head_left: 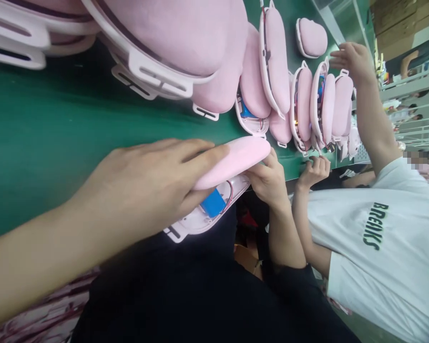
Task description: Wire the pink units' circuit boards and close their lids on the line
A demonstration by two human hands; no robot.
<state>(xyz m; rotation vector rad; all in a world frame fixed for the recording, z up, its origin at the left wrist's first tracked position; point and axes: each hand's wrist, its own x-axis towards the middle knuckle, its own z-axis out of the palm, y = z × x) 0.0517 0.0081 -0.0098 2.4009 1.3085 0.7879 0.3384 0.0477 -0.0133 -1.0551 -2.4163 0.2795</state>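
Remotely, I had the case (pixel 218 175) mid-view by the tabletop (pixel 64 152), battery (pixel 213 203) inside, lid (pixel 238 159) unclosed; my left hand (pixel 153 174) pinched the lid from nine o'clock, my right hand (pixel 270 183) gripped the case at three.

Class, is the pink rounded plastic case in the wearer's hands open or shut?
Open: the pink rounded cover stands apart from the pale plastic shell, exposing a blue rectangular block.

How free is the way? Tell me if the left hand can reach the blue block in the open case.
Likely yes: the open case gapes beneath the pink cover, leaving the blue block partly exposed beside the left hand, though that hand grips the cover.
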